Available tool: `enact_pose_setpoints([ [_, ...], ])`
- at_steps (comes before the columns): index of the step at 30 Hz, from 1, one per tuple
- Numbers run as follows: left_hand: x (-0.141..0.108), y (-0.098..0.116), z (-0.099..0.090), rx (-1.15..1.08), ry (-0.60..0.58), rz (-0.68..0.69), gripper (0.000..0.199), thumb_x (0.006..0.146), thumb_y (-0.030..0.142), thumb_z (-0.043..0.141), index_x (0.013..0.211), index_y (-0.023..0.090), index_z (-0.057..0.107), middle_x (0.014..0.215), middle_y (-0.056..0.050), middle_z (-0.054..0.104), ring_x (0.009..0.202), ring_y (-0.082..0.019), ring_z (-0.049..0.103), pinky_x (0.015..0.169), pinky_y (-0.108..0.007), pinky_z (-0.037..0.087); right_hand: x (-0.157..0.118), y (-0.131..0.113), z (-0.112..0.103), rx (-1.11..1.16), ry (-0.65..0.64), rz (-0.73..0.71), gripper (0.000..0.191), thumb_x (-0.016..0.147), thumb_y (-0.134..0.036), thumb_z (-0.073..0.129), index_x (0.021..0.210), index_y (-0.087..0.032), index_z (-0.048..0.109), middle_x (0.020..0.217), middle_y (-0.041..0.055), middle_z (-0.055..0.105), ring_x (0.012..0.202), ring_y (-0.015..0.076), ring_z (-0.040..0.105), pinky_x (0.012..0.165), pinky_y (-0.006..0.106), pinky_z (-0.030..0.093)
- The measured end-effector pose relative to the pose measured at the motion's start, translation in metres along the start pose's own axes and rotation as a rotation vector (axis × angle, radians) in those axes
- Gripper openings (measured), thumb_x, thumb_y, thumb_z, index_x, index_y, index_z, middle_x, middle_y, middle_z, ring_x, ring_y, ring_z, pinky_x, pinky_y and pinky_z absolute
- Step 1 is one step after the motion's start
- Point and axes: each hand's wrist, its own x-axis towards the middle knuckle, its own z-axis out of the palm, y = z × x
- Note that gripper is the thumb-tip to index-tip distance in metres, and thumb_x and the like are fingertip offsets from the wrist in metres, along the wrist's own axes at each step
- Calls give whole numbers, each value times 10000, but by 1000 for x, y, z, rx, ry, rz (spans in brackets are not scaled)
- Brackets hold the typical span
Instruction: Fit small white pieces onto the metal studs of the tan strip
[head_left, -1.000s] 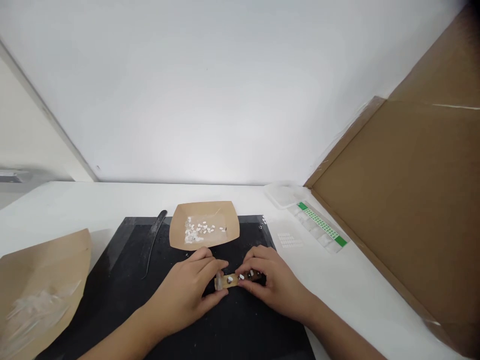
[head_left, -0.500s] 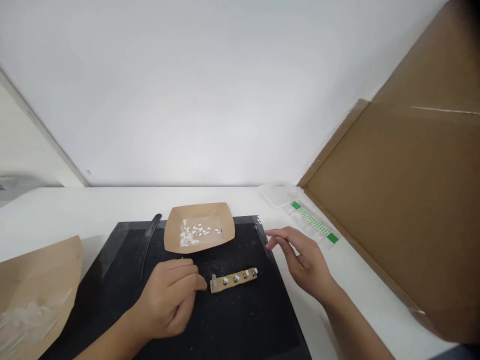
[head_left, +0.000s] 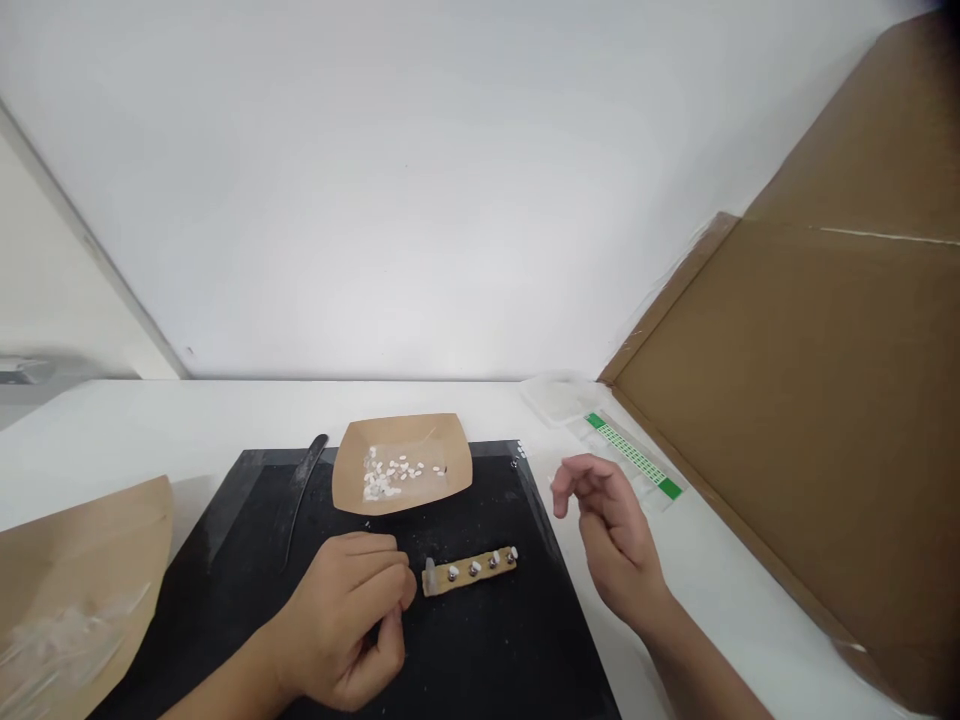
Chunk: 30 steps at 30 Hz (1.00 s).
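Observation:
My left hand [head_left: 352,615] rests low over the black mat [head_left: 487,660], fingers curled in; whether anything is inside them is hidden. Right beside its knuckles lies a narrow tan strip [head_left: 463,579], bearing a row of several small metal pieces topped with white nail tips [head_left: 475,567]. A translucent upright piece [head_left: 430,577] stands at the strip's left end. My right hand [head_left: 611,530] hovers off the mat's right edge, fingers bent and apart from the thumb, with nothing visible between them.
Behind the strip is a kraft paper tray [head_left: 345,440] with many small white pieces. A larger paper tray [head_left: 142,510] with clear plastic pieces stands at left. A dark curved tool [head_left: 301,490] lies on the mat. At right are a green-and-white sheet [head_left: 634,455] and a cardboard wall [head_left: 810,400].
My right hand has drawn back to the right and its fingers have bent. My left hand's thumb has moved down from the curled fingers. The view has shifted slightly.

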Motion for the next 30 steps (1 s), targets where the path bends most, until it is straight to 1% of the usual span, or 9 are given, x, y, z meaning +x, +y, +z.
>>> enact_pose_setpoints([
  [5, 2, 2, -2, -4, 7, 40, 251, 821, -9, 476, 926, 211, 536, 643, -1, 519, 537, -184, 417, 533, -344, 264, 3, -6, 5, 124, 100, 66, 180, 1068, -265, 589, 1245, -301, 588, 935, 13, 584, 852, 185, 626, 777, 336, 533],
  [9, 5, 2, -2, 34, -3, 53, 238, 843, -2, 496, 950, 189, 591, 653, -18, 579, 539, -185, 473, 515, -327, 333, 5, -8, 7, 253, 151, 158, 348, 1011, -353, 733, 1325, -339, 584, 1110, 19, 602, 796, 160, 713, 771, 346, 590],
  [12, 4, 0, -1, 42, 8, 54, 231, 881, 6, 493, 978, 174, 618, 666, -23, 618, 541, -180, 525, 510, -310, 407, 3, -7, 8, 300, 166, 191, 380, 1021, -373, 731, 1371, -341, 587, 1006, -11, 622, 733, 152, 740, 764, 342, 610],
  [15, -4, -5, 1, 39, 43, 17, 331, 933, -1, 493, 1191, 142, 643, 798, -54, 737, 643, -179, 661, 590, -289, 546, 0, -5, 8, 321, 162, 189, 271, 1047, -407, 693, 1293, -305, 643, 845, -30, 651, 678, 159, 734, 725, 334, 613],
  [18, -14, -11, 6, 21, 124, -82, 545, 976, -17, 459, 1482, 174, 525, 1081, -91, 823, 931, -199, 785, 778, -309, 651, -2, -5, 8, 329, 145, 191, 191, 1071, -440, 648, 1121, -263, 701, 711, -30, 674, 605, 166, 715, 679, 334, 616],
  [19, -17, -12, 9, 16, 154, -146, 592, 992, -20, 432, 1537, 205, 484, 1160, -89, 820, 995, -195, 792, 767, -290, 656, -2, -6, 8, 319, 138, 194, 205, 1078, -443, 634, 1083, -253, 710, 676, -30, 677, 579, 164, 704, 664, 329, 613],
  [23, -16, -15, 20, -66, 353, -366, 622, 1042, 5, 384, 1560, 326, 505, 1458, -107, 684, 1173, -237, 753, 587, -250, 628, -2, -10, 9, 263, 98, 192, 274, 1102, -453, 581, 1062, -228, 731, 694, -8, 719, 528, 153, 685, 631, 324, 605],
  [26, -12, -14, 25, -169, 425, -361, 696, 1055, 21, 370, 1649, 382, 351, 1644, -131, 470, 1364, -300, 641, 577, -268, 648, -3, -12, 9, 237, 46, 188, 302, 1127, -451, 522, 1088, -234, 728, 804, 19, 762, 567, 157, 710, 656, 335, 610],
  [30, -13, -11, 22, -246, 429, -356, 725, 1073, 50, 396, 1695, 380, 223, 1686, -169, 310, 1455, -361, 539, 651, -315, 684, -4, -13, 11, 150, -12, 151, 290, 1147, -418, 470, 1269, -265, 685, 1012, 48, 772, 693, 160, 734, 851, 395, 621],
])
